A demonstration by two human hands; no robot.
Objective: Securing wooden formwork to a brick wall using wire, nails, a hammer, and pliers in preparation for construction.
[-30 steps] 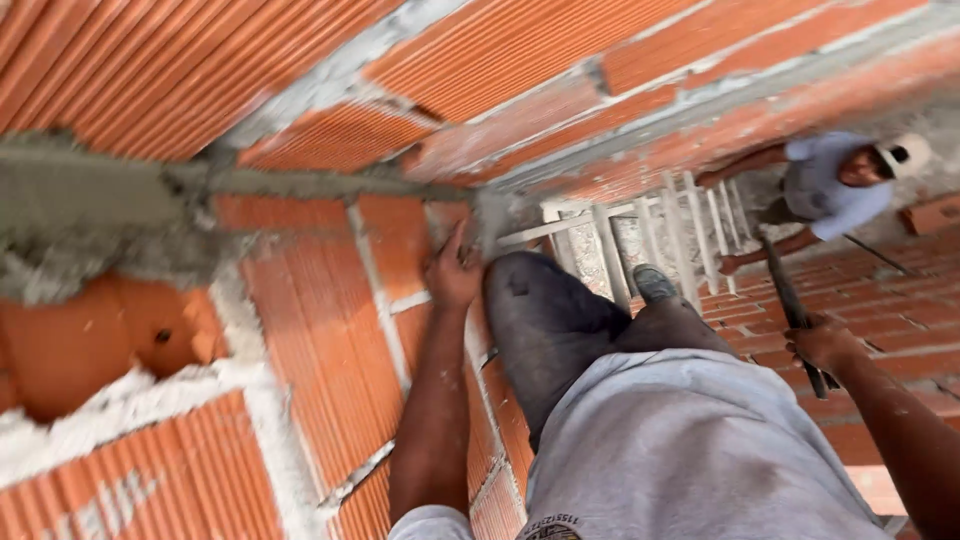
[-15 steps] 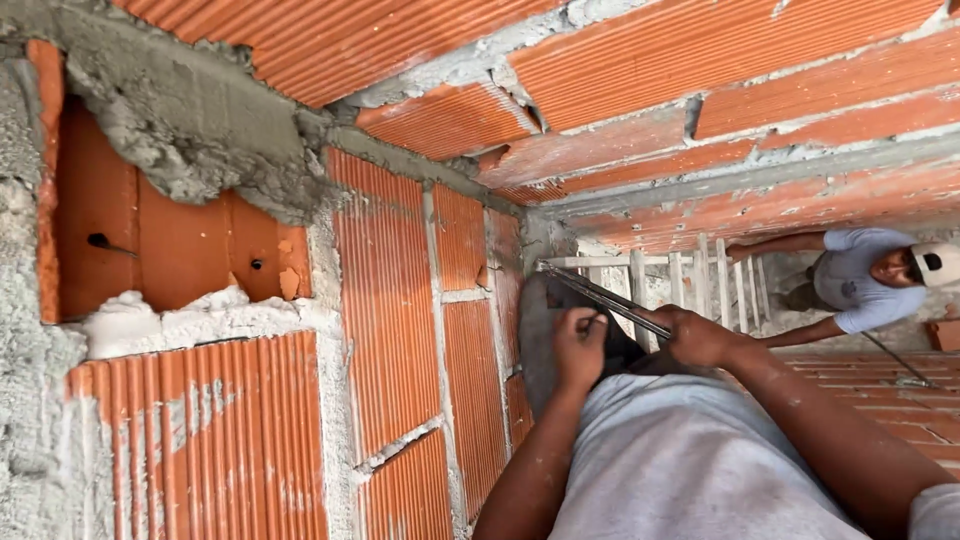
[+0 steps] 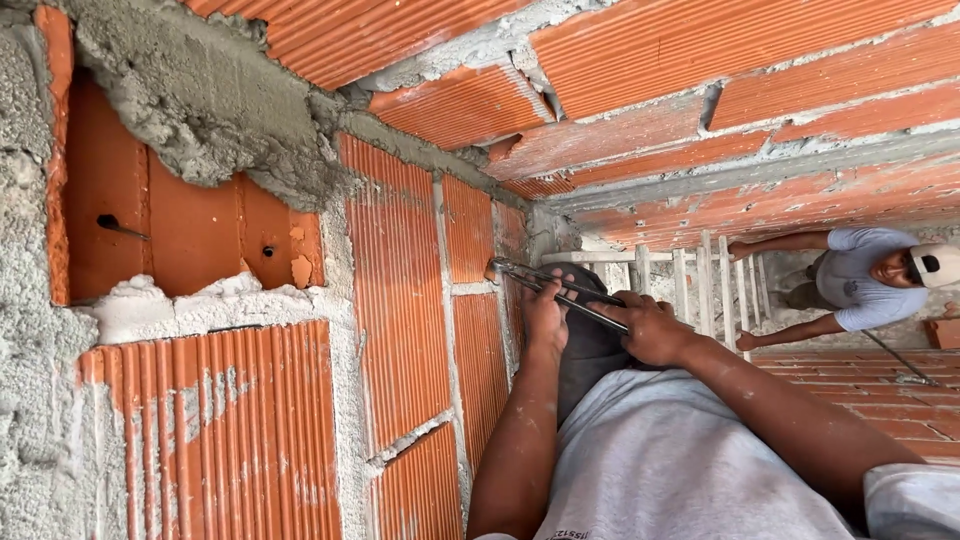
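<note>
1. The thing in hand is a long metal tool (image 3: 560,290), dark and thin, apparently two-armed like pincers or tongs; its exact kind is hard to tell. It lies slantwise in front of the person's body, its head (image 3: 503,268) close against the red ribbed brick wall (image 3: 395,300), just beside a mortar joint.
2. The left hand (image 3: 545,315) is clenched around the tool on the wall side, nearer its head. The right hand (image 3: 650,328) is closed over the far ends of the handles, away from the wall.
3. By its look it is steel: stiff, fairly heavy for its thickness, not fragile. The bare metal handles would be slippery with cement dust or sweat, so a full-fist hold suits better than fingertips.
4. The best hold is probably as shown: one hand at the handle ends for leverage, the other nearer the head to steer it against the wall.
5. Beyond the tool, well away from the wall, another person in a pale shirt (image 3: 860,285) leans by a light wooden frame (image 3: 690,290).
6. A rough recess (image 3: 180,230) with grey mortar sits in the wall, well apart from the tool.
</note>
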